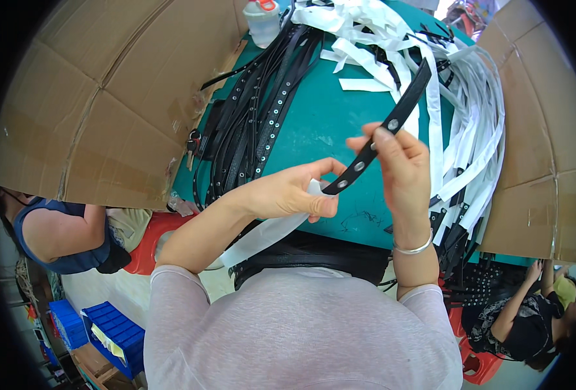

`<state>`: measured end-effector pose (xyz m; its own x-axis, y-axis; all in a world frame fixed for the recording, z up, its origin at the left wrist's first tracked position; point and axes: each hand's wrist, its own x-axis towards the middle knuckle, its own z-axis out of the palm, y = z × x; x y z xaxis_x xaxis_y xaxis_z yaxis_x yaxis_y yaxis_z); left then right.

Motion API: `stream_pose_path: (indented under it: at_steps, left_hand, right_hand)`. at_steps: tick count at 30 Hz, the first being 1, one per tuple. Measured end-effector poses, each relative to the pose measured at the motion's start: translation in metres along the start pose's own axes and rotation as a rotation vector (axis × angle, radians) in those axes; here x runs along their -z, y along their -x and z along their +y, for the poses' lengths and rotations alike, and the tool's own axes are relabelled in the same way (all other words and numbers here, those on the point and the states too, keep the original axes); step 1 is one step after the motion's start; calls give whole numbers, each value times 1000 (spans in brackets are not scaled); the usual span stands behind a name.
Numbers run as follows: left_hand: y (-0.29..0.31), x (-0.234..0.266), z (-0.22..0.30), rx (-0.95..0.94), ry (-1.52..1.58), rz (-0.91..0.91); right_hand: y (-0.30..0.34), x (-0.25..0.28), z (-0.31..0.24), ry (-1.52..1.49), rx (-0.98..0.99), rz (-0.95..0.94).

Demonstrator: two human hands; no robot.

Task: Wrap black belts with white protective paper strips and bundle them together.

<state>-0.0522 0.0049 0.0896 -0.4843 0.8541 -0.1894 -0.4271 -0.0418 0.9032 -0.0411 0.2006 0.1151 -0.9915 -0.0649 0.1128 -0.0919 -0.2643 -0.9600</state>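
Note:
A black belt (407, 99) with a row of round metal eyelets slants up to the right between my hands, above the table. My right hand (403, 166), with a bracelet at the wrist, pinches it partway along between thumb and fingers. Around its lower part is a white wrapping strip (262, 235), which hangs down toward my lap. My left hand (291, 188) is closed on the belt where the white wrapping begins, thumb in front. More black belts (307, 250) lie across my lap, partly hidden by the hanging strip.
On the green table (310, 133), loose black eyelet belts (258, 110) lie left, white-wrapped belts (480, 123) right. Keys (193, 144) and a lidded bottle (262, 25) are left. Cardboard panels (99, 110) flank both sides. Co-workers sit left and right; blue crates (114, 333) stand lower left.

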Motion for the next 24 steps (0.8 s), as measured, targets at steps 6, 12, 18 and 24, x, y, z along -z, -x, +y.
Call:
stream_pose_path:
  at_steps: [6,12,18,24]
  left_hand:
    - [-20,5,34,-67,-90,31]
    - [-104,43,97,-299,-156,285]
    - [-89,124,87,-279,-691,517]
    - [-103,186,-20,-137,-1047,776]
  right_hand:
    - [14,-21,26,-148,-62,-103]
    - [33,-41,97,-16,-71,-57]
    - [-65,99,1,711,477,192]
    - [-223,314,-203,1492,513,444]
